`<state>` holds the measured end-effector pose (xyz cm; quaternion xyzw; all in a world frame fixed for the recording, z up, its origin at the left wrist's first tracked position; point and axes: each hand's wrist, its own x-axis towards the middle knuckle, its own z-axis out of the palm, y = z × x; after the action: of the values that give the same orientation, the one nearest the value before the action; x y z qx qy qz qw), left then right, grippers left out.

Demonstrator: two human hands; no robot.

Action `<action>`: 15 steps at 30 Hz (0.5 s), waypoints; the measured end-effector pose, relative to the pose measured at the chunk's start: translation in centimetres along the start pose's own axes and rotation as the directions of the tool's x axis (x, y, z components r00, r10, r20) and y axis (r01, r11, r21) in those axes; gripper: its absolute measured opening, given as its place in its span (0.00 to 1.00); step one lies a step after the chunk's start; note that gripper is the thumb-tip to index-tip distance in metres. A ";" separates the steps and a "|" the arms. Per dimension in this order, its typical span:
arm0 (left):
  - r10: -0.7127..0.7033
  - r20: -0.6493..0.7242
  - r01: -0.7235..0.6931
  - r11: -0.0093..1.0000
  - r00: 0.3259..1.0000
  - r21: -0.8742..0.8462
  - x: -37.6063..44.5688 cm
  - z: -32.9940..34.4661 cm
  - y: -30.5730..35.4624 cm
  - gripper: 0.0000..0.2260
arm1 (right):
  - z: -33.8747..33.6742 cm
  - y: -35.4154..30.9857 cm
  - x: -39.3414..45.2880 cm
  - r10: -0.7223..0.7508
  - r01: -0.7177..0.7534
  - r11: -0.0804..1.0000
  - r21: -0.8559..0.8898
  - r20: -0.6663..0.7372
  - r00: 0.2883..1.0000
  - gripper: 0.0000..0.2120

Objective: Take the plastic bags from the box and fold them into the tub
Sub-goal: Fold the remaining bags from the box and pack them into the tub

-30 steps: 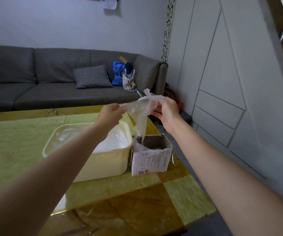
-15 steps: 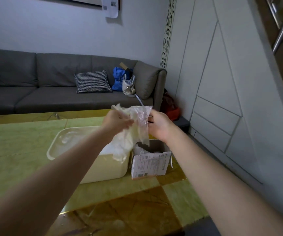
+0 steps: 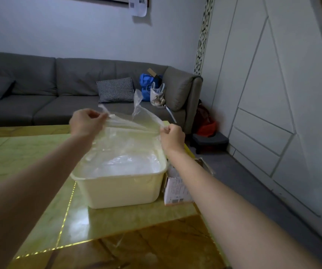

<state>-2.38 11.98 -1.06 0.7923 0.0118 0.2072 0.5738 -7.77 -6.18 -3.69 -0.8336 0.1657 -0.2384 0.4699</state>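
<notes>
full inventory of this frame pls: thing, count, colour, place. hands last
plastic bag: 1, clear, stretched between both hands above the tub
tub: 1, cream, on the table, clear plastic inside
box: 1, white cardboard, open, on the table beside the tub's right wall
table: 1, glossy green and amber
sofa: 1, grey, along the far wall
checked cushion: 1, black and white, on the sofa
blue bag: 1, at the sofa's right end
pale tote: 1, in front of the blue bag
red bag: 1, on the floor by the sofa arm
left hand: pinches the bag's left edge
right hand: pinches the bag's right edge
</notes>
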 end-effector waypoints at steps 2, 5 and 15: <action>-0.068 -0.109 0.082 0.987 0.992 0.135 1.8 -1.9 -1.7 0.10 | 1.3 1.1 0.0 -0.032 0.037 0.993 -0.108 0.044 0.998 0.16; 0.163 -0.035 -0.137 0.913 0.986 0.384 2.2 -3.0 -2.4 0.15 | 3.0 2.2 -0.3 -0.096 0.122 0.943 -0.309 0.098 0.991 0.13; -0.392 0.757 -0.632 0.417 0.523 0.653 -1.4 2.5 -5.2 0.40 | 2.7 0.7 -0.7 -0.283 0.484 0.619 -0.618 0.400 0.872 0.20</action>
<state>-1.62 11.15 -6.91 0.9539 -0.2258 -0.1940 -0.0378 -6.89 -4.23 -5.64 -0.9875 -0.0042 -0.1399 0.0726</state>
